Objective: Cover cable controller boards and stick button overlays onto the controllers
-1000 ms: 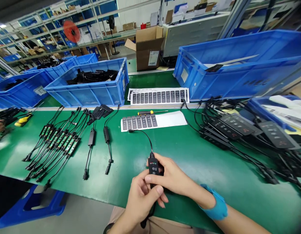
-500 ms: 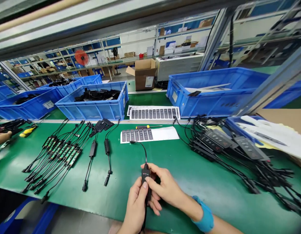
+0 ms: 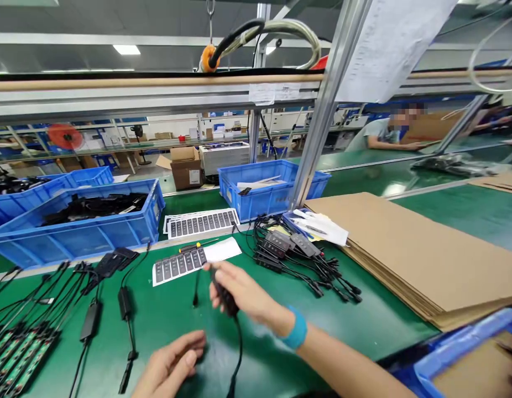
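Observation:
My right hand (image 3: pixel 235 287), with a blue band on its wrist, is wrapped round a black cable controller (image 3: pixel 226 297) and holds it above the green bench. One cable of the controller hangs down towards me, and a shorter end dangles at its left. Lower down, my left hand (image 3: pixel 173 362) is off the controller, thumb and fingers apart, with nothing in it. Just beyond my right hand lies a white sheet of grey button labels (image 3: pixel 179 265), part of it bare. Two closed controllers (image 3: pixel 90 320) with cables lie to the left.
A pile of finished-looking controllers (image 3: pixel 281 249) lies right of centre. Open green circuit boards (image 3: pixel 26 354) sit at lower left. Blue bins (image 3: pixel 77 237) line the back. A yellow-black screwdriver (image 3: pixel 193 247) lies behind the label sheet. Cardboard sheets (image 3: pixel 405 249) are stacked right; a person (image 3: pixel 376 135) sits beyond.
My left hand has let go of the controller. My right hand has lifted it away, up and to the right of my left hand. The view has turned right and upward.

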A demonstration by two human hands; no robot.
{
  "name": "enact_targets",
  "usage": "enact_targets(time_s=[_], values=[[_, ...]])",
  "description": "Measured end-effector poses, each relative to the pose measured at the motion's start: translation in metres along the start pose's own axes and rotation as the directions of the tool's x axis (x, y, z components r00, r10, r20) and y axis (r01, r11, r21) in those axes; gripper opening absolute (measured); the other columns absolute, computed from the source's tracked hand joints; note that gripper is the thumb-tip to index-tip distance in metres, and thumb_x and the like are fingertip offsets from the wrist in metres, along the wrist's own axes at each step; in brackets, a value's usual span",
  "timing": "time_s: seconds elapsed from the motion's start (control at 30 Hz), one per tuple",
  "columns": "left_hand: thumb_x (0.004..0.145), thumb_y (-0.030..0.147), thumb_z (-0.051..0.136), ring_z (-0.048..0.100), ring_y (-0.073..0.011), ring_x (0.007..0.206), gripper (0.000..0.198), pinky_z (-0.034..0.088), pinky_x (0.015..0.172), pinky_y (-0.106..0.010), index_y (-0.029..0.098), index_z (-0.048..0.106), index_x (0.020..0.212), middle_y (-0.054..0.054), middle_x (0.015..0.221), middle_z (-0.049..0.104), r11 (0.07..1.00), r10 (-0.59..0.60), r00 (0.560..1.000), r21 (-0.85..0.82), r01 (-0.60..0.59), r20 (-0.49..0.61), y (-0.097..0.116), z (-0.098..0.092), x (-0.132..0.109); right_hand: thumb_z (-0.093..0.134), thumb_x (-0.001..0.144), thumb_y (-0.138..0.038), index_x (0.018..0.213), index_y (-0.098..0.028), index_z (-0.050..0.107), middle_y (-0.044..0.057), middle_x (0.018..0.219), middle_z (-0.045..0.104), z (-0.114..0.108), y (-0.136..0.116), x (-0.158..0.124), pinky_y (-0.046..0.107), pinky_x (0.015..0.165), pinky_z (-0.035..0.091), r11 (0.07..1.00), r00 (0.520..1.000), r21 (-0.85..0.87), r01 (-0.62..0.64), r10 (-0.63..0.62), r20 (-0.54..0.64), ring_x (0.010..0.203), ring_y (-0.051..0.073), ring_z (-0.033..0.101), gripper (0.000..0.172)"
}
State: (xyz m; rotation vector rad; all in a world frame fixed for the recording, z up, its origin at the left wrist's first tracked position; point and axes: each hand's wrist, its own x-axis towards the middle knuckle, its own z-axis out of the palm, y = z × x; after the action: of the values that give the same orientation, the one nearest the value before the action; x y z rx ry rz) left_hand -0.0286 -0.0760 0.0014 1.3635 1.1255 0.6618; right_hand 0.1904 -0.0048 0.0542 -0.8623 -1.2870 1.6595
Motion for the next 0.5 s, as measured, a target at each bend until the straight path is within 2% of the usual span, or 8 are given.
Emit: enact_targets(time_s=[0.07, 0.13, 0.17, 0.23, 0.27, 0.33, 0.4, 0.5], values=[[0.086, 0.061, 0.055, 0.062, -0.0301, 0.118, 0.058, 0.052, 0.097, -0.039, 0.023, 0.063, 0.129, -0.011, 0.131, 0.064, 0.973, 0.056, 0.998, 0.224, -0.055, 0.004, 0.014, -0.018, 0.009, 0.055, 0.087, -0.05, 0.12, -0.02, 0.053, -0.002, 0.072, 0.061, -0.024, -0.028, 0.006, 0.021, 0.049, 0.044, 0.997, 0.99, -0.04, 0.066, -0.07, -0.125, 0.056, 0.012, 0.058, 0.044], [0.088, 0.054, 0.053, 0.064, -0.0293, 0.115, 0.053, 0.052, 0.097, -0.04, 0.024, 0.061, 0.131, -0.01, 0.132, 0.064, 0.898, 0.101, 0.994, 0.434, -0.075, -0.038, 0.025, -0.031, 0.021, 0.051, 0.092, -0.042, 0.12, -0.02, 0.055, -0.001, 0.074, 0.061, -0.055, -0.056, 0.01, 0.022, 0.049, 0.045, 0.964, 0.962, -0.249, 0.096, -0.154, -0.223, 0.056, 0.012, 0.058, 0.036], [0.09, 0.052, 0.051, 0.063, -0.0294, 0.115, 0.051, 0.051, 0.099, -0.042, 0.024, 0.06, 0.131, -0.01, 0.133, 0.063, 0.845, 0.129, 0.99, 0.529, -0.077, -0.061, 0.029, -0.035, 0.027, 0.047, 0.095, -0.037, 0.121, -0.019, 0.057, 0.0, 0.073, 0.061, -0.072, -0.069, 0.012, 0.023, 0.05, 0.045, 0.9, 0.93, -0.427, 0.091, -0.23, -0.287, 0.055, 0.012, 0.058, 0.033], [0.091, 0.045, 0.049, 0.059, -0.0307, 0.122, 0.049, 0.046, 0.105, -0.046, 0.021, 0.058, 0.133, -0.011, 0.138, 0.059, 0.726, 0.177, 0.981, 0.684, -0.073, -0.084, 0.033, -0.043, 0.041, 0.044, 0.098, -0.027, 0.122, -0.017, 0.059, 0.002, 0.071, 0.062, -0.106, -0.087, 0.015, 0.027, 0.058, 0.049, 0.618, 0.819, -0.785, -0.05, -0.424, -0.386, 0.057, 0.013, 0.06, 0.03], [0.091, 0.041, 0.049, 0.054, -0.0314, 0.128, 0.05, 0.042, 0.108, -0.047, 0.019, 0.056, 0.135, -0.014, 0.141, 0.056, 0.66, 0.197, 0.976, 0.749, -0.065, -0.09, 0.032, -0.046, 0.049, 0.047, 0.097, -0.022, 0.121, -0.015, 0.061, 0.006, 0.08, 0.065, -0.121, -0.093, 0.016, 0.031, 0.066, 0.05, 0.549, 0.778, -0.831, -0.093, -0.48, -0.404, 0.065, 0.015, 0.063, 0.028], [0.09, 0.033, 0.05, 0.043, -0.0334, 0.137, 0.052, 0.036, 0.112, -0.049, 0.013, 0.051, 0.138, -0.019, 0.148, 0.046, 0.544, 0.219, 0.969, 0.838, -0.023, -0.116, 0.028, -0.051, 0.065, 0.053, 0.096, -0.02, 0.116, -0.015, 0.063, 0.011, 0.098, 0.066, -0.143, -0.095, 0.02, 0.035, 0.078, 0.051, 0.473, 0.73, -0.868, -0.147, -0.54, -0.418, 0.084, 0.018, 0.065, 0.023], [0.087, 0.029, 0.053, 0.037, -0.0363, 0.141, 0.057, 0.034, 0.113, -0.052, 0.009, 0.046, 0.141, -0.024, 0.152, 0.039, 0.484, 0.223, 0.964, 0.875, 0.021, -0.146, 0.019, -0.056, 0.081, 0.059, 0.095, -0.025, 0.113, -0.017, 0.063, 0.011, 0.112, 0.063, -0.152, -0.088, 0.027, 0.037, 0.084, 0.052, 0.452, 0.725, -0.88, -0.147, -0.556, -0.407, 0.097, 0.02, 0.063, 0.021], [0.087, 0.034, 0.054, 0.031, -0.0392, 0.142, 0.062, 0.033, 0.112, -0.055, 0.007, 0.044, 0.142, -0.027, 0.152, 0.036, 0.453, 0.249, 0.956, 0.891, 0.026, -0.155, -0.001, -0.062, 0.101, 0.059, 0.096, -0.032, 0.119, -0.019, 0.061, 0.009, 0.122, 0.06, -0.138, -0.065, 0.042, 0.04, 0.086, 0.054, 0.396, 0.752, -0.913, -0.094, -0.573, -0.326, 0.103, 0.021, 0.062, 0.026]])
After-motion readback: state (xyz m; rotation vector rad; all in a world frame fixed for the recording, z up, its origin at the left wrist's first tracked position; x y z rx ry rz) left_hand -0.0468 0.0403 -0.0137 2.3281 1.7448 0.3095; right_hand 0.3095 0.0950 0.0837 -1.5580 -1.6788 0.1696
